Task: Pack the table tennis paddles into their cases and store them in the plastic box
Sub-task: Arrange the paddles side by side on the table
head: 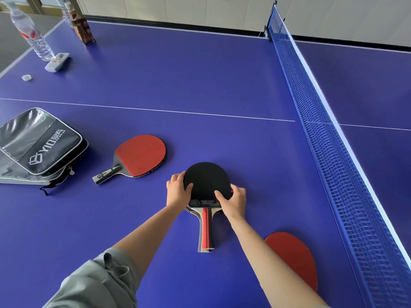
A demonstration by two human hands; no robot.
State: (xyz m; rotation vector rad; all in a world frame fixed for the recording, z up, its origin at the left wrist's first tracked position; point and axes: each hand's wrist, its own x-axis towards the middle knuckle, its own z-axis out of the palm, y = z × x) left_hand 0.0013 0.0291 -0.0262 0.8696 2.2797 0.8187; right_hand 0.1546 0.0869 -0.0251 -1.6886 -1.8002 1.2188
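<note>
Two paddles stacked, both of my hands squaring them up.

My left hand [178, 189] and right hand [233, 197] each pinch a blade edge of the stacked paddles [206, 187], lying well right of the grey case [40, 143]. If either pinch loosens on lifting, I judge the lower paddle could slide out; no plastic box shows.

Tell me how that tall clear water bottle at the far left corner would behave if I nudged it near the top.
The water bottle is tall and narrow on a small base, so it would probably tip rather than slide. It looks like thin, ribbed clear plastic, so likely light and squashy. Once down, its round body could roll across the smooth table.
</note>
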